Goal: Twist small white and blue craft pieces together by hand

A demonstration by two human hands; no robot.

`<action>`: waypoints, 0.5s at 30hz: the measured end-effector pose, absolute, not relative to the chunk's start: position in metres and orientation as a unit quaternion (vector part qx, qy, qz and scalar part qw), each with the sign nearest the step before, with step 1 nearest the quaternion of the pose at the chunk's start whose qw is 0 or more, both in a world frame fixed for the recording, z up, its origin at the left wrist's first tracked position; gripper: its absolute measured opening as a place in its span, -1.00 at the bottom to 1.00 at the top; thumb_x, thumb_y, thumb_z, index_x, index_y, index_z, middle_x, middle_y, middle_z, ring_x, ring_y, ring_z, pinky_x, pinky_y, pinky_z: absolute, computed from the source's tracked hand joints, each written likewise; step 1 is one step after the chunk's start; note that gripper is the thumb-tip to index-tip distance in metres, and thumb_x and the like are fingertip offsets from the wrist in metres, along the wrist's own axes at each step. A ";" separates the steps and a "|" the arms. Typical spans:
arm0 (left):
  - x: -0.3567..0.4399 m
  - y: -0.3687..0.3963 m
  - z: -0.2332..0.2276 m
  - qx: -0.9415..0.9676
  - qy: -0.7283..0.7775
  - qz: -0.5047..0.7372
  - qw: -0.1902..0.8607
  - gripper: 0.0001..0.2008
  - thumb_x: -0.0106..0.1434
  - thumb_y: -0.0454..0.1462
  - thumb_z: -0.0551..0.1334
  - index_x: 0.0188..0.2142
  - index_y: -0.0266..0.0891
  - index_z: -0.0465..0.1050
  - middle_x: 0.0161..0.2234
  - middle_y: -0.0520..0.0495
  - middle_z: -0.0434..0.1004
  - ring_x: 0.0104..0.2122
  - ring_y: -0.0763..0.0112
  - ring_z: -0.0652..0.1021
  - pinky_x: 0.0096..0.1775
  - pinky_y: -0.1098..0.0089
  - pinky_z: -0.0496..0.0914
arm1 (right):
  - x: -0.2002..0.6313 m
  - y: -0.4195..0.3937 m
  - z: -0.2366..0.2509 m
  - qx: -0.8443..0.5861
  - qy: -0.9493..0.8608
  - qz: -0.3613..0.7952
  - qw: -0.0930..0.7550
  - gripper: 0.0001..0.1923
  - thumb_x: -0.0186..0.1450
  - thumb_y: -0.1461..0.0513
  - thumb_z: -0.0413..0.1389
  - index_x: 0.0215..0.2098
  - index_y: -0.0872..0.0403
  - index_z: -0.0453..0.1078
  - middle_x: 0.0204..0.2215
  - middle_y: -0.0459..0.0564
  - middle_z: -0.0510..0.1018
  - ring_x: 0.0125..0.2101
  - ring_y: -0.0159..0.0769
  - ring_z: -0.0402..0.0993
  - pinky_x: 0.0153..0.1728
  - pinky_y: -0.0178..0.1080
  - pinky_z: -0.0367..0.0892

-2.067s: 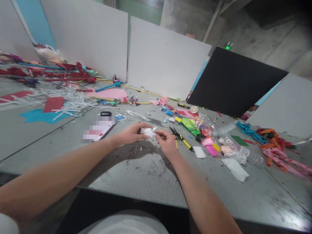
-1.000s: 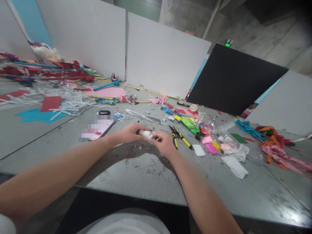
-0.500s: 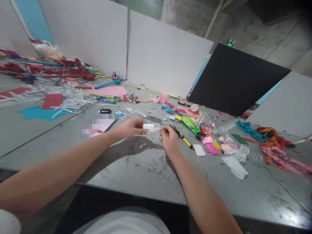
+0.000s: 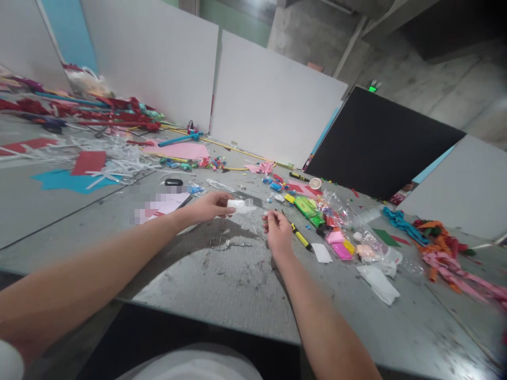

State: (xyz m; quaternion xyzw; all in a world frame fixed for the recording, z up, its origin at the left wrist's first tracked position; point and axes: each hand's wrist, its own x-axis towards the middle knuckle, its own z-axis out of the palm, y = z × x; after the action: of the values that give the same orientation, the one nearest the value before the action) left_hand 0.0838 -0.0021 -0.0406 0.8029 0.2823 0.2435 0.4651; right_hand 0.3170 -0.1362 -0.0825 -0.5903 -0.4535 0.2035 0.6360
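Observation:
My left hand (image 4: 216, 207) is closed round one end of a small white packet (image 4: 238, 205) with a clear plastic end, held above the grey table (image 4: 222, 279). To its right, my right hand (image 4: 276, 228) is apart from the packet, thumb and fingertips pinched together. A tiny white bit (image 4: 265, 213) shows at those fingertips; its kind is too small to tell. Below the hands lies a thin wire piece with a loop (image 4: 219, 243). Just right of my right hand is a yellow-and-black tool (image 4: 301, 237), its far end partly hidden by the hand.
Colourful clay packets (image 4: 309, 207) and a clear plastic bag (image 4: 372, 232) lie to the right, near white paper pieces (image 4: 378, 282). A black case (image 4: 173, 182) and a pale sheet (image 4: 170, 203) lie left. White paper strips (image 4: 119, 158) spread further left. Upright boards (image 4: 273, 100) stand behind.
My right hand has come away from the packet's right end, leaving a gap. The packet stays in my left hand. The view has shifted slightly.

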 end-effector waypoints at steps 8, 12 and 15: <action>0.085 -0.007 -0.041 0.802 0.247 0.212 0.501 -0.69 0.48 -0.14 0.36 0.08 -0.29 0.52 -0.13 -0.07 0.62 -0.25 0.36 0.63 -0.19 0.27 0.62 | 0.317 -0.137 -0.081 -0.579 -0.513 0.229 0.591 -0.72 0.53 0.07 0.26 -0.01 0.14 0.52 -0.22 -0.06 0.63 -0.33 -0.35 0.59 -0.29 -0.25 0.58; 0.085 -0.010 -0.041 0.805 0.228 0.193 0.513 -0.70 0.48 -0.14 0.37 0.07 -0.29 0.53 -0.14 -0.07 0.62 -0.25 0.36 0.63 -0.19 0.28 0.62 | 0.318 -0.138 -0.081 -0.571 -0.551 0.230 0.563 -0.74 0.51 0.09 0.28 -0.03 0.14 0.53 -0.20 -0.04 0.64 -0.27 -0.32 0.61 -0.22 -0.20 0.60; 0.084 -0.009 -0.042 0.807 0.220 0.191 0.514 -0.70 0.49 -0.13 0.36 0.06 -0.29 0.53 -0.11 -0.09 0.63 -0.23 0.35 0.64 -0.18 0.26 0.62 | 0.317 -0.138 -0.081 -0.565 -0.575 0.231 0.545 -0.74 0.52 0.09 0.27 -0.03 0.14 0.54 -0.18 -0.03 0.64 -0.26 -0.31 0.62 -0.21 -0.20 0.60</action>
State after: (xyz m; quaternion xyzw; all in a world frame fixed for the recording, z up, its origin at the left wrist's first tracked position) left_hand 0.0845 -0.0090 -0.0416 0.8067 0.2203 0.1909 0.5140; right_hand 0.3171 -0.1379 -0.0811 -0.5652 -0.5750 0.2309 0.5446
